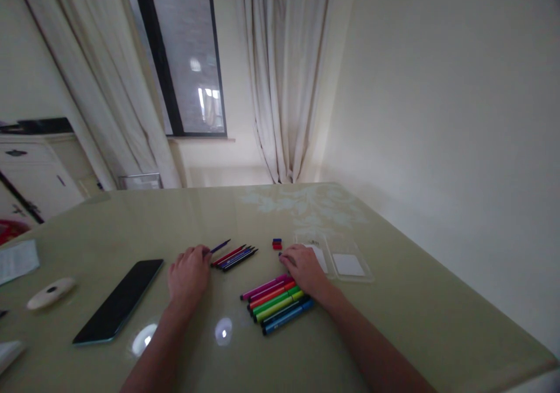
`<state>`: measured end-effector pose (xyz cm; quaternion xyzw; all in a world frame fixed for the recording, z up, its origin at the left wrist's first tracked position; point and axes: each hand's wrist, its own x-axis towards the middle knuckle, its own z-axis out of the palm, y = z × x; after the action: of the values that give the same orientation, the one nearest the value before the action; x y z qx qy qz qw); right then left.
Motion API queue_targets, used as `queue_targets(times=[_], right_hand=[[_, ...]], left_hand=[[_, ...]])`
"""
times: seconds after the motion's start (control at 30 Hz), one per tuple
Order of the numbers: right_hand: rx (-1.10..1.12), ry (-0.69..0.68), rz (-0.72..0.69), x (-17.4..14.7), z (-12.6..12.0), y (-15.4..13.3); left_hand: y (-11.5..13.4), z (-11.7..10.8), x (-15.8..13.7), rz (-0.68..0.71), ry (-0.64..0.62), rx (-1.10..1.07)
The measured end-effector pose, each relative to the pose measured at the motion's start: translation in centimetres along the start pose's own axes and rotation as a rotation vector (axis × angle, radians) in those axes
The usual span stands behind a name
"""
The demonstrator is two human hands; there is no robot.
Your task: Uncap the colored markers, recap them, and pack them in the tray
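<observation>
My left hand (189, 273) pinches an uncapped dark blue-purple pen (220, 246), its tip pointing away to the right. Just right of that hand lies a small row of uncapped slim pens (236, 258), red, blue and black. In the fingertips of my right hand (303, 265) is a small dark blue pen cap (280, 255), mostly covered. Loose red and blue caps (277, 244) sit a little beyond those fingers. Below the right hand, several thick capped markers (275, 310) lie side by side, from magenta through red and green to blue; the hand hides some of their ends.
A clear plastic case (367, 273) with white inserts lies opened flat beyond my right hand. To the left are a black phone or tablet (120, 302), a white oval device (51, 294) and a paper (17, 262). The table (420, 299) runs along the right wall.
</observation>
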<state>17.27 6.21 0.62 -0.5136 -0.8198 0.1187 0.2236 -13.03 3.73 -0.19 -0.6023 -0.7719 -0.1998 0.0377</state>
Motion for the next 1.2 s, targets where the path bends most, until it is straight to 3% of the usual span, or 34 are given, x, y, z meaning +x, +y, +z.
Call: queue_targets(times=[0.17, 0.27, 0.43, 0.7, 1.07, 1.2], right_hand=[[0.27, 0.162, 0.066, 0.1, -0.2, 0.2], [0.478, 0.241, 0.037, 0.2, -0.7, 0.2], [0.589, 0.301, -0.061, 0.0, -1.4, -0.3], [0.665, 0.28, -0.086, -0.1, -1.2, -0.6], [0.814, 0.235, -0.012, -0.3, -1.6, -0.1], [0.852, 0.146, 0.023, -0.1, -1.2, 0.1]], left_hand=[[3.0, 0.2, -0.2, 0.165, -0.061, -0.561], [4.9, 0.1, -1.0, 0.243, -0.139, -0.703], [6.3, 0.0, -2.0, 0.282, -0.163, -0.732], [6.7, 0.6, -2.4, 0.313, -0.171, -0.75], [7.5, 0.0, -2.9, 0.329, -0.216, -0.824], [7.8, -0.1, -3.1, 0.355, -0.319, -0.813]])
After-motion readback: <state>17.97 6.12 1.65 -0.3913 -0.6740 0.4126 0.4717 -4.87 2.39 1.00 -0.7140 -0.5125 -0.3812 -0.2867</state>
